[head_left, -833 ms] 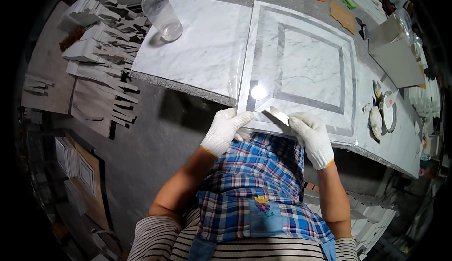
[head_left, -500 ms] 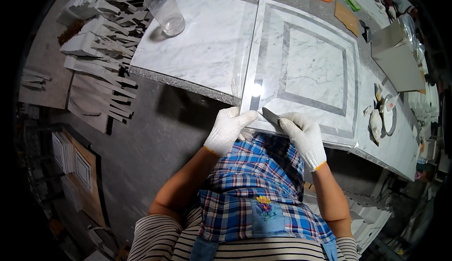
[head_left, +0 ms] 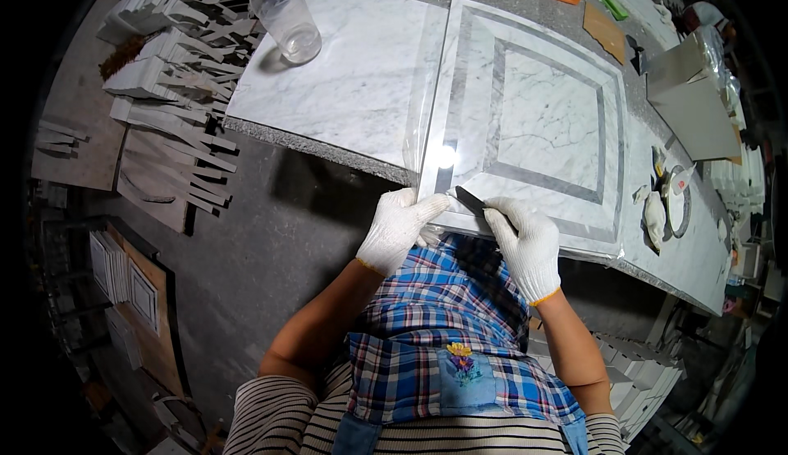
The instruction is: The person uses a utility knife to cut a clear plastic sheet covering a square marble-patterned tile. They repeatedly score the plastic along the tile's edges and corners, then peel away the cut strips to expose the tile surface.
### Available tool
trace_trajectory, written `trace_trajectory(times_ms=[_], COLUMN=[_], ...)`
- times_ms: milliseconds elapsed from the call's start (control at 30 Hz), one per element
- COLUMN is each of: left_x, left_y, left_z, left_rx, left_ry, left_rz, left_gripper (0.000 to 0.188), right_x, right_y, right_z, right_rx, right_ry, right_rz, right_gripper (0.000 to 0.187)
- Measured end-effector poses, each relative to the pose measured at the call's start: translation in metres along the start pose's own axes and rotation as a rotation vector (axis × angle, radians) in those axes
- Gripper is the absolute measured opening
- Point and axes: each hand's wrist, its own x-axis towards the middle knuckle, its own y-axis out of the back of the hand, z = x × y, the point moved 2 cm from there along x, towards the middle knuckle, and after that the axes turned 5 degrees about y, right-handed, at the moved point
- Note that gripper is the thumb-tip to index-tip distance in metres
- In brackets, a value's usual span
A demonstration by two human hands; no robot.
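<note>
A white marble panel (head_left: 552,118) with grey inlaid frames lies at the front edge of the bench. My left hand (head_left: 397,224), in a white knit glove, grips its near left corner, thumb on top and fingers below the edge. My right hand (head_left: 524,237), gloved the same way, is closed on a dark, flat, blade-like tool (head_left: 470,201). The tool's tip points left and away from me, over the panel's near border, close to my left thumb. Whether the tip touches the stone cannot be made out. Light glares off the dark inlay strip (head_left: 445,178) just beyond it.
Left of the panel lies a plain marble slab (head_left: 353,69) with a clear plastic bottle (head_left: 287,24) on it. A roll of tape (head_left: 676,201) sits to the right, near a cardboard box (head_left: 692,98). Stacked stone strips (head_left: 164,73) stand far left. Another person (head_left: 704,17) is at the upper right.
My right hand has turned slightly, and the tool's face now looks darker. The left hand keeps its hold on the corner. The person at the upper right has shifted.
</note>
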Motion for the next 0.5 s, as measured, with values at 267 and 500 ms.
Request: trace_trajectory(times_ms=[267,500], left_x=[0.0022,0.0039], left_y=[0.0013,0.0018], left_z=[-0.0042,-0.0052], left_rx=[-0.021,-0.012], left_ry=[-0.018,-0.018], left_rz=[-0.005,-0.001], left_gripper=[0.029,0.033], right_x=[-0.0044,-0.0037], right_y=[-0.0037,-0.0014], right_z=[-0.0001,0.0072], right_rx=[-0.272,-0.203], right_ry=[0.155,0.203], right_rz=[0.036,0.091], right_gripper=[0.016,0.016])
